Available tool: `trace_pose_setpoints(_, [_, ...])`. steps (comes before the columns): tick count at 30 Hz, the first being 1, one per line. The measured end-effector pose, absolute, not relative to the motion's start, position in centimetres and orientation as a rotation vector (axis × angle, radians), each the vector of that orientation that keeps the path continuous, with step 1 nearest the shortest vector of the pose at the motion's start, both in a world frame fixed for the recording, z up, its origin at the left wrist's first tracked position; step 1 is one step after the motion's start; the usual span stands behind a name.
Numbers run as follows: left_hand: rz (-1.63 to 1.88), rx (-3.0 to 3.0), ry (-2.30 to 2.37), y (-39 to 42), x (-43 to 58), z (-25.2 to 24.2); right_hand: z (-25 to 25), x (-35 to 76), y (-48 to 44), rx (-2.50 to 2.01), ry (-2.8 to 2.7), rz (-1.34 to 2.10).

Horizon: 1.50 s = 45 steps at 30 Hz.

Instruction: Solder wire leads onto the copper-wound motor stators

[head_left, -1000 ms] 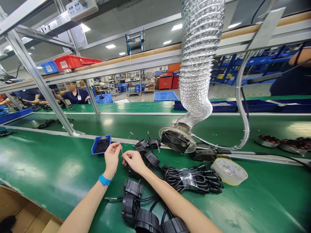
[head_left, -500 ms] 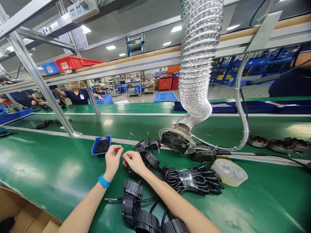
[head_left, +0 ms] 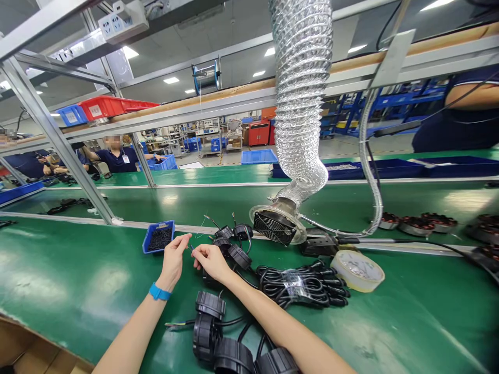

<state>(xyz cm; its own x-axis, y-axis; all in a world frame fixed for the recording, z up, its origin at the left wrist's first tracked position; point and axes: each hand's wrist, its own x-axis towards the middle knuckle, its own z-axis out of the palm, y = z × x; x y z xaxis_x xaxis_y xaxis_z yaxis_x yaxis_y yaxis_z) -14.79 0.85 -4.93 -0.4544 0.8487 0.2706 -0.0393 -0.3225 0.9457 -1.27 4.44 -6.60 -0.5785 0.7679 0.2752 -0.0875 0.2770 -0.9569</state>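
My left hand, with a blue band on its wrist, has thumb and fingertips pinched together; what they hold is too small to make out. Close beside it, my right hand pinches a thin dark wire, whose short end shows in the gap between the hands. Just left of my left hand stands a small blue bin full of small black pieces. Black round housings with cables and bare wire ends lie behind my right hand. More black housings sit below my forearms, one cable end showing coloured wires.
A bundle of black cables and a roll of clear tape lie to the right. A fan on a silver duct hangs over the green bench. Copper-wound stators sit farther right. Co-workers stand across the line.
The view has turned slightly, so the scene has shifted a little left. My hands stay close together, with a slightly wider gap where the wire end shows.
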Motion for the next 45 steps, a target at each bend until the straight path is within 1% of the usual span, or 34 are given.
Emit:
trace_pose_setpoints(4, [1.838,1.026,1.263,1.0,-14.9,-5.1,-6.8,-1.4,4.5,-0.607,-1.786,1.398])
trace_pose_setpoints(11, [1.784,1.082,1.223,0.8,-15.0,-5.1,-6.8,-1.4,4.5,-0.620,-1.776,1.397])
trace_pose_setpoints(33, [1.765,1.302,1.417,0.4,-15.2,-4.5,-6.3,-1.2,4.3,-0.651,-1.784,1.387])
trace_pose_setpoints(36, [1.653,1.414,1.436,0.1,-15.6,-3.6,-6.2,-1.2,4.3,-0.648,-1.785,1.389])
trace_pose_setpoints(41, [1.296,1.608,1.401,-0.4,-17.0,-2.1,-6.2,-1.1,4.2,-0.650,-1.777,1.398])
trace_pose_setpoints(45, [1.228,1.728,1.339,-0.4,-17.5,-1.7,-6.3,-1.1,4.2,-0.652,-1.772,1.407])
